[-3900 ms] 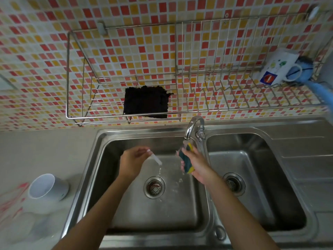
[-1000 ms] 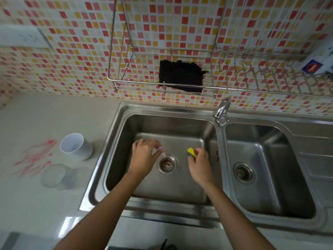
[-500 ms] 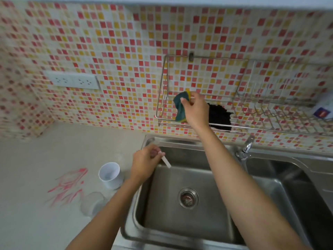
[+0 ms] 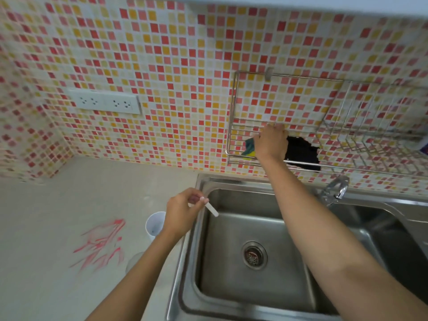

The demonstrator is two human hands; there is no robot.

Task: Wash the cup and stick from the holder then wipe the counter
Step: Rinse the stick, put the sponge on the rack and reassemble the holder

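the left hand (image 4: 183, 214) pinches the white stick (image 4: 212, 209) over the sink (image 4: 231, 286) edge. the cup (image 4: 154, 224) stands on the counter (image 4: 69, 193) just by that hand. the right hand (image 4: 271, 144) is up in the rack (image 4: 301, 76) on the sponge (image 4: 249, 148); cannot tell if it grips.

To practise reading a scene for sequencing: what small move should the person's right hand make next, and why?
Probably let go of the sponge and lift the right hand off it: the sponge already lies in the wire rack, beside the dark cloth needed for the red smears on the counter.
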